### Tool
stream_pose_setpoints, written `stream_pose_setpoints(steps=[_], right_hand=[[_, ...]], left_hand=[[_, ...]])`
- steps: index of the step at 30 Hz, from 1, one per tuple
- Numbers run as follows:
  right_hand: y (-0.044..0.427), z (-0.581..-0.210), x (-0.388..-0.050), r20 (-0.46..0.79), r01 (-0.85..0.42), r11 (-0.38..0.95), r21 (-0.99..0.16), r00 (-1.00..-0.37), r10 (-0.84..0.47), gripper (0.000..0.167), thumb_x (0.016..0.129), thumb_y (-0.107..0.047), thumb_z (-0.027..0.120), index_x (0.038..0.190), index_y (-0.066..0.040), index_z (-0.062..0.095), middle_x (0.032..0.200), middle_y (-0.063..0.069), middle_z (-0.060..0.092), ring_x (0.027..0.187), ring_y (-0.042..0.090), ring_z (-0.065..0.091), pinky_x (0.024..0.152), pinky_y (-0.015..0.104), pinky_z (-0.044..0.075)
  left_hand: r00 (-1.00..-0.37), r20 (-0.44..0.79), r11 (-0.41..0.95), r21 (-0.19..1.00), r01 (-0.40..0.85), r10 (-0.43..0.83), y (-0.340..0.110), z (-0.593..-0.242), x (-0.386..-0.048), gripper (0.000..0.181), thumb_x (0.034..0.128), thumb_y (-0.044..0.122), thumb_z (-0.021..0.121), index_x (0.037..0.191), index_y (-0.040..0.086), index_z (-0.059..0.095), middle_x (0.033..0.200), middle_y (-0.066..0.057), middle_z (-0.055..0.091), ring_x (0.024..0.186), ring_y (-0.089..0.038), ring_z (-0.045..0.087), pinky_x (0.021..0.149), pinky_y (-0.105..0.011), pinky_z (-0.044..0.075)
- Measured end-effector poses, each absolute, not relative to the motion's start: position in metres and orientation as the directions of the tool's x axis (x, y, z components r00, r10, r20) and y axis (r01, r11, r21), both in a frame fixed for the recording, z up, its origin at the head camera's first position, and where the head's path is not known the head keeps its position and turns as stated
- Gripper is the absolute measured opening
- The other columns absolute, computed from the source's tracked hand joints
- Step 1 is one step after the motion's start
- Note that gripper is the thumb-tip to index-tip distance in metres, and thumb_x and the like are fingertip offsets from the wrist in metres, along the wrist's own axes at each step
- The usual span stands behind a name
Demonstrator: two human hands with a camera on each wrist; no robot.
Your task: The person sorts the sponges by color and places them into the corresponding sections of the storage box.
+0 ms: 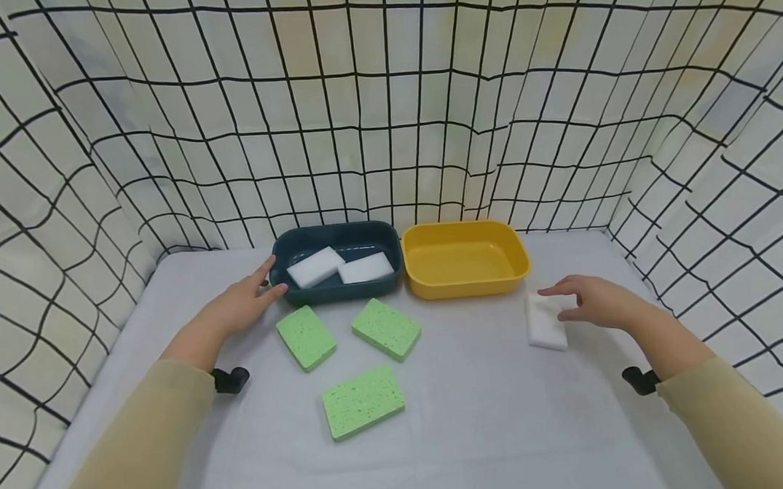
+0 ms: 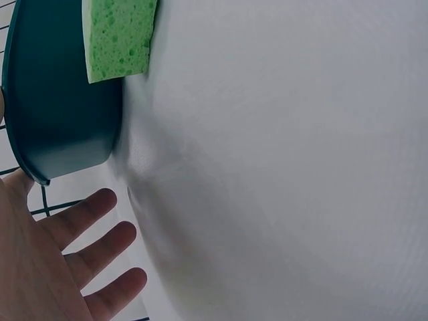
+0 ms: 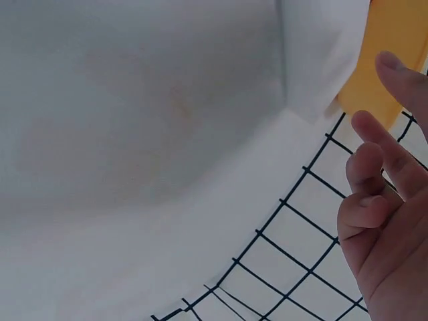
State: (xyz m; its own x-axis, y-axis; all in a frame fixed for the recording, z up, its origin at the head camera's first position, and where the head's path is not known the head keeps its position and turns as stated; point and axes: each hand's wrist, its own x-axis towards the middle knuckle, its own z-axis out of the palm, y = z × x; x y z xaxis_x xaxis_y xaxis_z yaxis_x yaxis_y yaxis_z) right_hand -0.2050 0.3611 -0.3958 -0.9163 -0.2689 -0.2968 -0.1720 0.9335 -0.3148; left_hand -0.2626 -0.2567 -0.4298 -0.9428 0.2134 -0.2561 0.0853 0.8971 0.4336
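My left hand [image 1: 239, 302] rests at the left end of a dark teal tub [image 1: 337, 293], its thumb and index finger touching the rim and the other fingers spread in the left wrist view. Two white sponge blocks [image 1: 315, 267] lie inside that tub. On the right, my right hand [image 1: 594, 301] hovers beside and partly over another white sponge block [image 1: 545, 329], thumb and index finger apart, nothing held. Its remaining fingers are loosely bent in the right wrist view. Three green sponges [image 1: 364, 402] lie on the cloth between the hands.
A yellow tub [image 1: 468, 288] stands right of the teal one, with the white block near its front right corner. White cloth [image 1: 478, 416] covers the surface. Black wire grid [image 1: 385, 99] walls rise at the back and both sides.
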Motion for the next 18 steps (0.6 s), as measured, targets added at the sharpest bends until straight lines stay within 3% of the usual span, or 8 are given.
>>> stream_pose_setpoints(steps=[6,12,18], right_hand=[[0.365,-0.402,-0.210,-0.336,-0.187,0.925,-0.331,-0.893,-0.300,0.048,0.091,-0.017,0.073,0.138,-0.024,0.062,0.141,0.017,0.052,0.109,0.036,0.058,0.091,0.054,0.052],[0.361,-0.407,-0.214,-0.374,-0.213,0.930,-0.298,-0.871,-0.319,0.056,0.091,-0.005,0.070,0.142,-0.026,0.057,0.145,0.020,0.047,0.110,0.038,0.059,0.092,0.057,0.051],[0.357,-0.409,-0.213,-0.389,-0.235,0.932,-0.275,-0.860,-0.332,0.064,0.091,0.008,0.055,0.145,-0.027,0.053,0.151,0.021,0.039,0.133,0.049,0.041,0.102,0.066,0.039]], left_hand=[[-0.943,-0.255,0.897,0.433,0.086,0.214,-0.255,-0.429,-0.261,0.083,0.0982,0.070,0.027,0.158,0.030,-0.013,0.155,-0.027,0.032,0.141,-0.055,0.019,0.108,-0.074,0.016],[-0.942,-0.258,0.897,0.435,0.085,0.215,-0.256,-0.428,-0.261,0.083,0.0984,0.070,0.027,0.158,0.029,-0.013,0.154,-0.028,0.032,0.140,-0.056,0.020,0.107,-0.075,0.017],[-0.943,-0.261,0.897,0.436,0.077,0.208,-0.255,-0.427,-0.260,0.082,0.0980,0.070,0.027,0.158,0.031,-0.014,0.155,-0.027,0.032,0.141,-0.056,0.020,0.107,-0.075,0.017]])
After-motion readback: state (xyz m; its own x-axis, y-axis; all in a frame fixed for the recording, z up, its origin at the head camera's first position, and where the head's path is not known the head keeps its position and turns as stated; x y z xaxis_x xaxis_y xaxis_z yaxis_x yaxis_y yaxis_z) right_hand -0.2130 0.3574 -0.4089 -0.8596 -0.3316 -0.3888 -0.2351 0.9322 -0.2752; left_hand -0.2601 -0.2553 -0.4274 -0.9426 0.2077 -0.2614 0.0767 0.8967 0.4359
